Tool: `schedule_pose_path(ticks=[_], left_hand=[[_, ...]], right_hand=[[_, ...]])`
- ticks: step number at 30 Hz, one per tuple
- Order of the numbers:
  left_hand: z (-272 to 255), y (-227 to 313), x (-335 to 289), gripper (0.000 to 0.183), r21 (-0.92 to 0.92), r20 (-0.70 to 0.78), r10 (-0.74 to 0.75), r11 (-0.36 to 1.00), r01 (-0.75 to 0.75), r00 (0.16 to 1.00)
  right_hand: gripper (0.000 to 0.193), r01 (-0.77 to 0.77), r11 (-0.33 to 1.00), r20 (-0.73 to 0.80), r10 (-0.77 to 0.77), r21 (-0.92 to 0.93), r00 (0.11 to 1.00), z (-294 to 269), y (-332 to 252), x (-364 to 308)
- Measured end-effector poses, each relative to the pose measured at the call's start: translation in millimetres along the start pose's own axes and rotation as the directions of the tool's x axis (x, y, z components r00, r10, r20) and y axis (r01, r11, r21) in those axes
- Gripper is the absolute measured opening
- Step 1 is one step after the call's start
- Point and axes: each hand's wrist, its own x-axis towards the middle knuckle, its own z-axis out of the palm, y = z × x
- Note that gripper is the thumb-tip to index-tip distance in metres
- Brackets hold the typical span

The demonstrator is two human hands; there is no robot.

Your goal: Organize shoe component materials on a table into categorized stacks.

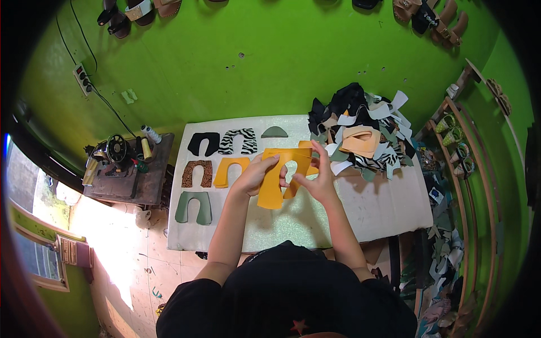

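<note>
Above the white table, both hands hold up a yellow U-shaped leather-like cutout [273, 188]. My left hand [252, 177] is closed on its left side, thumb on top. My right hand [320, 179] grips its right side, with the fingers bent around it. More yellow material [305, 144] shows behind the right fingers; I cannot tell whether it is a separate piece. On the table to the left lie U-shaped cutouts: black [203, 143], zebra-striped [237, 141], leopard-patterned [198, 173], yellow [229, 169] and green [193, 208]. A green half-round piece [274, 132] lies beyond my hands.
A heap of mixed scraps [360, 132] covers the table's [383, 208] far right corner. At left stands a sewing machine [115, 149] on a dark stand [129, 186] with thread spools [150, 134]. A wooden rack [456, 163] with sandals leans at right, scraps piled below.
</note>
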Motion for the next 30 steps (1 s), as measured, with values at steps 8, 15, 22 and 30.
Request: schedule_pose_path(ticks=[8,15,22,30], left_hand=[[-11,7,-12,0.024,0.158,0.067,-0.055,0.987,0.044,0.996],[-35,6,-18,0.028,0.181,0.075,-0.044,0.983,0.030,0.996],[-51,0,-18,0.027,0.351,-0.025,0.003,0.936,0.006,1.000],[-51,-12,-13,0.038,0.940,-0.031,0.606,0.287,-0.182,0.795]], right_hand=[[0.050,0.233,0.831,-0.005,-0.273,-0.505,0.962,36,3,5],[0.020,0.296,0.787,0.028,-0.334,-0.541,0.942,45,8,12],[0.015,0.284,0.755,0.218,-0.190,-0.591,0.957,54,7,13],[0.016,0.296,0.695,0.275,-0.146,-0.656,0.950,57,10,10]])
